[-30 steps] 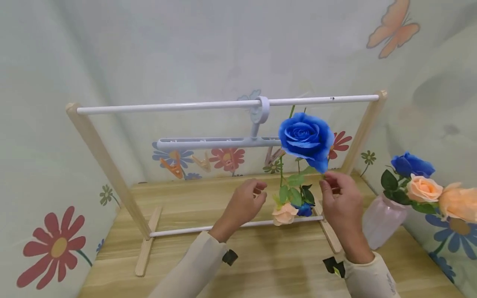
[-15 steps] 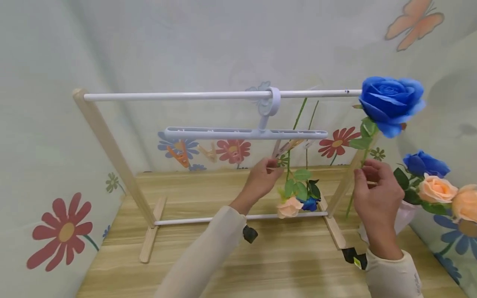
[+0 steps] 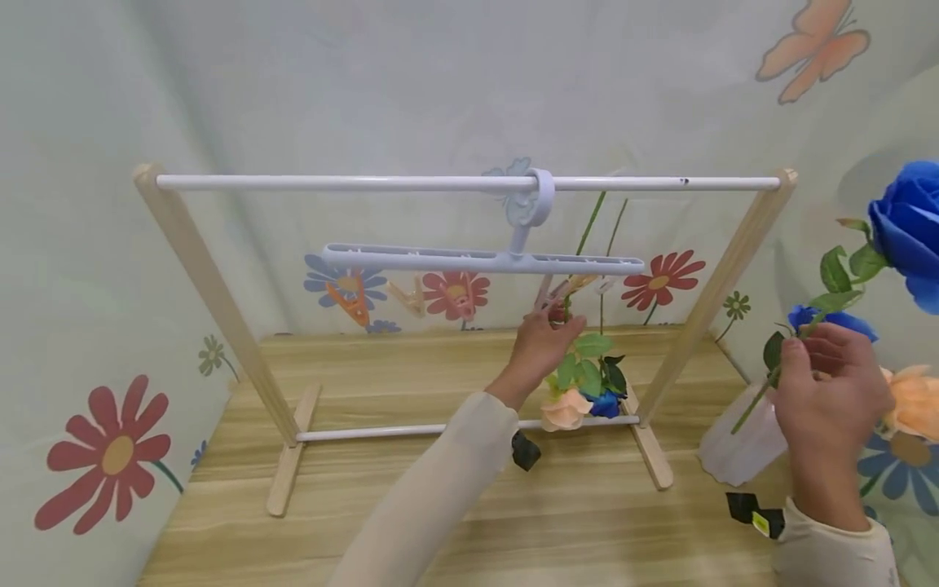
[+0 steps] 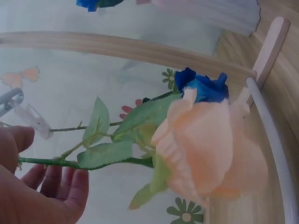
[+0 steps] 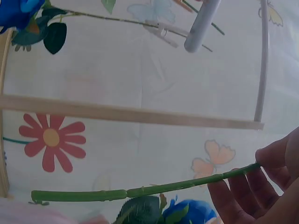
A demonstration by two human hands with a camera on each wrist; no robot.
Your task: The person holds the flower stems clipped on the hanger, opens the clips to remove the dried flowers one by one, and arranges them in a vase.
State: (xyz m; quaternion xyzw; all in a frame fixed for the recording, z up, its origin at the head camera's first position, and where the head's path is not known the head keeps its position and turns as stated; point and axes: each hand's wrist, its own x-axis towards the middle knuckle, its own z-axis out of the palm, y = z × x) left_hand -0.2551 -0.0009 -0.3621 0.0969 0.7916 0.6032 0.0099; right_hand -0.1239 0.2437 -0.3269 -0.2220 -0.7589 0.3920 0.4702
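Observation:
My right hand (image 3: pixel 832 399) pinches the green stem (image 5: pixel 159 189) of a blue rose (image 3: pixel 913 224); its bloom is cut off by the right edge of the head view. Below that hand, the stem's lower end points down-left. My left hand (image 3: pixel 543 346) is around the stem of a peach rose (image 4: pixel 201 144) that hangs head down; the thumb stands apart from the stem, with loosely bent fingers behind it. A second blue rose (image 3: pixel 605 404) hangs upside down beside it from a white clothespin (image 4: pixel 35 120). Both hang under a pale grey clip hanger (image 3: pixel 440 260).
A wooden stand with a white top rod (image 3: pixel 330 183) carries the hanger. Orange (image 3: pixel 349 303), cream (image 3: pixel 409 299) and pink (image 3: pixel 464 302) clothespins dangle at its left. A pale pink vase (image 3: pixel 737 448) with blue and peach roses stands on the wooden table (image 3: pixel 440 505) at right.
My right hand has carried the blue rose rightward, from before the hanger to over the vase, its stem tilting. My left hand has moved right and up to the peach rose's stem.

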